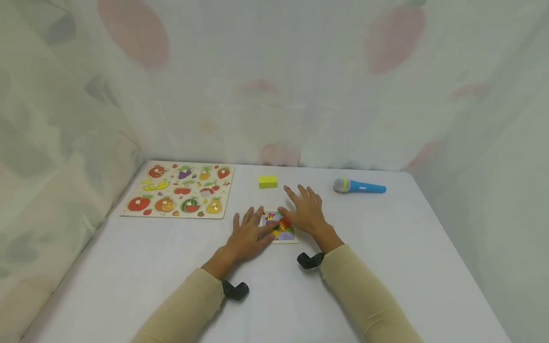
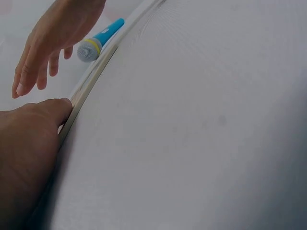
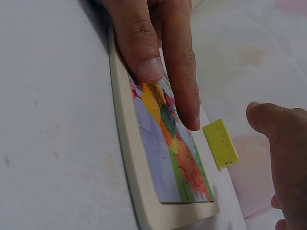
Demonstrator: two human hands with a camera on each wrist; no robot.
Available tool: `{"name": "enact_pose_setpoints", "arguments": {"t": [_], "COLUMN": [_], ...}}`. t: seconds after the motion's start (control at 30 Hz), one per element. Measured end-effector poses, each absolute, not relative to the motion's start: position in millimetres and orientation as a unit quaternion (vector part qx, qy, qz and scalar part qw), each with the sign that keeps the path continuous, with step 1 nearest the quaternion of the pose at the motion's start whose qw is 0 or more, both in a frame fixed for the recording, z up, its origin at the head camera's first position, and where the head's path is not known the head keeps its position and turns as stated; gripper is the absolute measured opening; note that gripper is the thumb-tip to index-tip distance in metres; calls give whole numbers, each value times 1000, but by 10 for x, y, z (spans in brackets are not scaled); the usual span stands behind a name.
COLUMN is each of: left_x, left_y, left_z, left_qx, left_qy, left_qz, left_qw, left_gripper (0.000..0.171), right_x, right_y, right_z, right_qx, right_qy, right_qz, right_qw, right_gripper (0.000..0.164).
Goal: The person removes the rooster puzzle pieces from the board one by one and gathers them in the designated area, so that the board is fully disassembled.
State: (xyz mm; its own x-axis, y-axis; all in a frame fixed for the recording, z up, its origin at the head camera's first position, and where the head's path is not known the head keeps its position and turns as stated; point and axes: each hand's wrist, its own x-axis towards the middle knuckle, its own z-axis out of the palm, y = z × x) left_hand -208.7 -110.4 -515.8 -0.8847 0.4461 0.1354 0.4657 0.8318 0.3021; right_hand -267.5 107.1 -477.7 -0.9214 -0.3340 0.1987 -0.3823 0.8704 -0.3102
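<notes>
A small picture puzzle (image 1: 286,234) with a cream wooden frame (image 3: 125,143) lies flat on the white table, its bright picture (image 3: 153,148) filled with jigsaw pieces. My left hand (image 1: 245,240) is spread at its left side. The left thumb (image 3: 149,69) rests on the puzzle's near part, and the index finger (image 3: 182,72) reaches across the picture. My right hand (image 1: 308,215) hovers at the puzzle's upper right with fingers spread, holding nothing; in the right wrist view it (image 3: 290,143) stands apart from the frame. Part of the picture is hidden under the hands.
A fruit peg puzzle board (image 1: 171,190) lies at the back left. The yellow block (image 1: 268,182) sits beyond the small puzzle, and a blue toy microphone (image 1: 364,186) lies at the back right. Patterned cloth walls (image 1: 274,119) border the table's back and sides.
</notes>
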Motion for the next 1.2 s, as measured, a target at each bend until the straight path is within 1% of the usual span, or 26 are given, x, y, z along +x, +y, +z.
{"name": "enact_pose_setpoints", "arguments": {"t": [0.13, 0.3, 0.63, 0.8, 1.0, 1.2], "left_x": [-2086, -2088, -2111, -2105, -2089, -2072], "left_y": [-1082, -1058, -1024, -1043, -1066, -1082], "left_z": [-5166, -5142, -5154, -5165, -5178, -5184], "left_qx": [-235, -232, -235, -232, -234, -235], "left_qy": [-959, -961, -962, -964, -964, -962], "left_qz": [-156, -150, -137, -125, -119, -125], "left_qw": [32, 28, 33, 36, 48, 55], "left_gripper": [43, 43, 44, 45, 47, 45], "right_x": [-2689, -2672, -2683, -2683, -2647, -2629], "right_y": [1039, 990, 937, 874, 767, 689], "right_z": [-4837, -4897, -5084, -5107, -5074, -5085], "right_qx": [192, 203, 236, 246, 227, 215], "right_qy": [-960, -952, -931, -918, -921, -934], "right_qz": [191, 221, 270, 305, 312, 281], "right_qw": [74, 64, 61, 54, 48, 44], "right_gripper": [66, 61, 48, 39, 31, 29]}}
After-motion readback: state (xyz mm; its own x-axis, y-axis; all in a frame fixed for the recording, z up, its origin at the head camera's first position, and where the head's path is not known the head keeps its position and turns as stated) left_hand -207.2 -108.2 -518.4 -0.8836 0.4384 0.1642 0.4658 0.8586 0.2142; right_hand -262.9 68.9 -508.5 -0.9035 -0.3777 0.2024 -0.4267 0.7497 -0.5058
